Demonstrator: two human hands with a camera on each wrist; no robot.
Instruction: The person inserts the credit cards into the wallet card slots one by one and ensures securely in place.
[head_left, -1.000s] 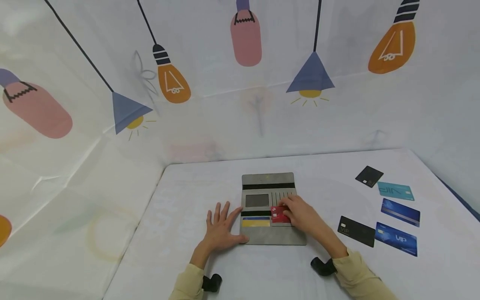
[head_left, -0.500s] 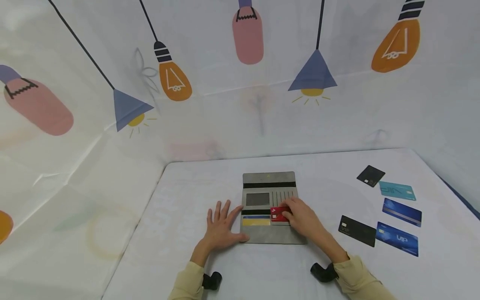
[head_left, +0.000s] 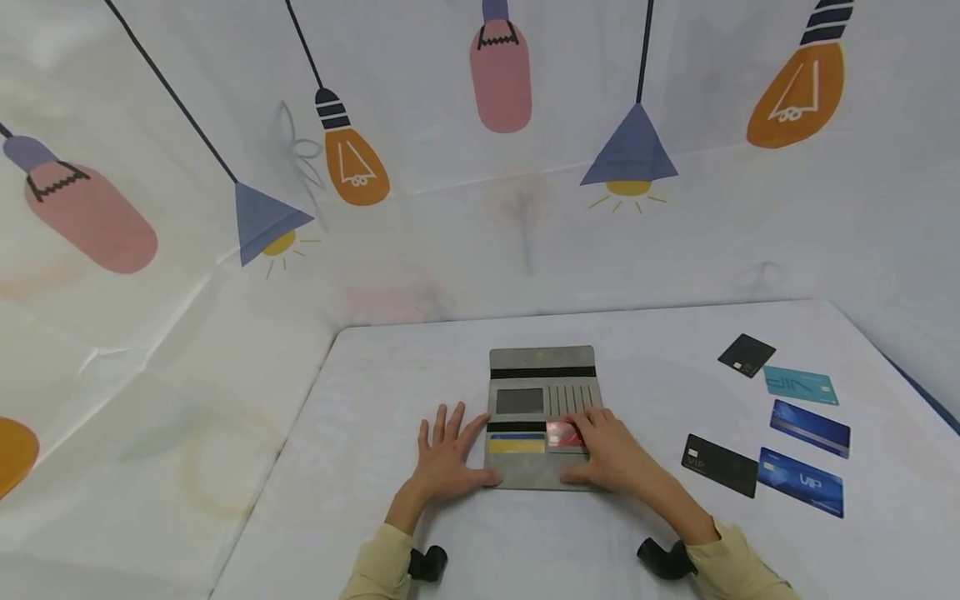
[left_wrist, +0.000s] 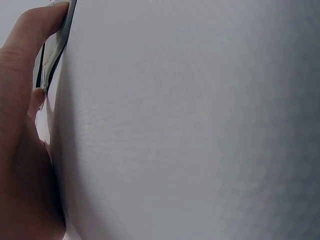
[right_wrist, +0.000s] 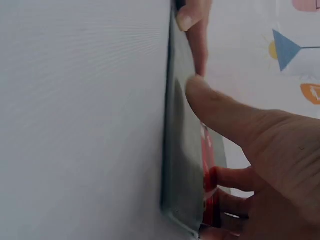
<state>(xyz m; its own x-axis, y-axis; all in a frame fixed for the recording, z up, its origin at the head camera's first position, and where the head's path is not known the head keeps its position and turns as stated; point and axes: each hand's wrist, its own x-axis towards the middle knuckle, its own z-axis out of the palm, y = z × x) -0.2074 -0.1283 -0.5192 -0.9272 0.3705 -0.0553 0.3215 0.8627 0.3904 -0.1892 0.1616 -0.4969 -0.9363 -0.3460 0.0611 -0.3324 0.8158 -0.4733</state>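
Observation:
A grey card wallet point(head_left: 528, 477) lies spread flat on the white table. A red card point(head_left: 561, 433) is in its lower right pocket, partly covered by my right hand point(head_left: 617, 454). The fingers of that hand rest on the card, and the thumb touches the wallet's near flap; the right wrist view shows fingertips against the red card point(right_wrist: 206, 160). My left hand point(head_left: 446, 462) lies spread at the wallet's left edge, with thumb and forefinger touching it. Yellow and blue card edges point(head_left: 517, 446) show in the lower left pocket.
To the right lie loose cards: a small black card point(head_left: 747, 356), a teal card point(head_left: 801, 385), a striped blue card point(head_left: 810, 427), a black VIP card point(head_left: 720, 465) and a blue VIP card point(head_left: 801, 482). A wall sheet point(head_left: 450, 267) with printed lamps stands behind the table.
My right hand has let go of its pinch on the red card and now lies flatter over it, thumb lowered onto the near flap. The left hand stays put on the wallet.

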